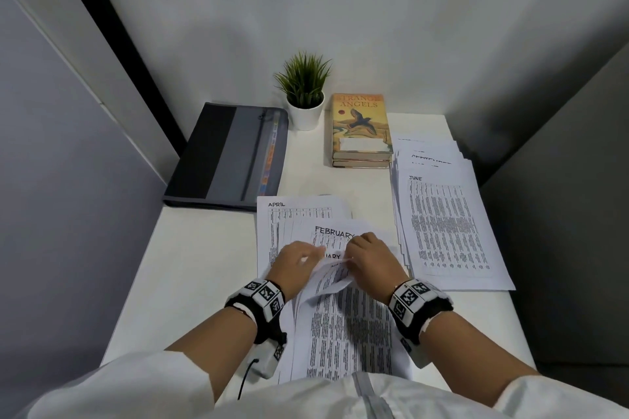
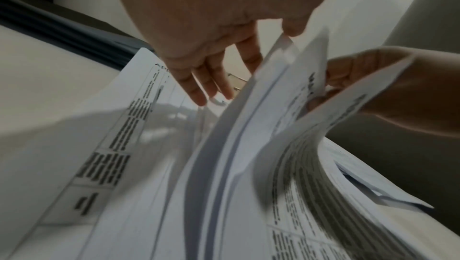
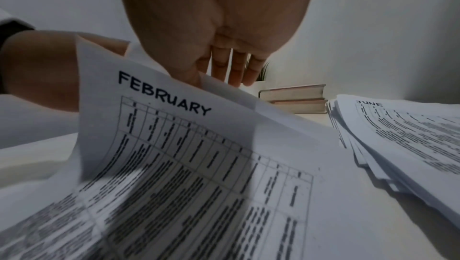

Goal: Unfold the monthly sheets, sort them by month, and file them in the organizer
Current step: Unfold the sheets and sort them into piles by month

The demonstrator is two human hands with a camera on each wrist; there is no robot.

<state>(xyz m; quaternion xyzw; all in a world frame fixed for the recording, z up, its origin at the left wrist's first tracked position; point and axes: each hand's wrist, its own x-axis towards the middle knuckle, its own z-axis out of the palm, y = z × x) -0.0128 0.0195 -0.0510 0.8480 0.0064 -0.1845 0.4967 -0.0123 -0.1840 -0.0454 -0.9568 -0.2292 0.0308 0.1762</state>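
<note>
My left hand [image 1: 296, 258] and right hand [image 1: 371, 255] meet over a pile of printed monthly sheets at the table's middle. Between them they lift the creased FEBRUARY sheet [image 1: 335, 234], which curls up off the pile. The left thumb and forefinger [image 2: 293, 28] pinch a paper edge. My right thumb [image 3: 191, 73] presses the FEBRUARY sheet [image 3: 174, 136] near its top, with the other fingers straight behind it. Under it lie a sheet ending in "UARY" [image 1: 332, 256] and the APRIL sheet [image 1: 275, 214]. The dark grey organizer [image 1: 221, 153] lies closed at the far left.
A fanned stack with JUNE [image 1: 442, 231] on top covers the right side of the white table [image 1: 204, 265]. Two stacked books [image 1: 360, 126] and a small potted plant [image 1: 304, 92] stand at the back. Walls close in on both sides.
</note>
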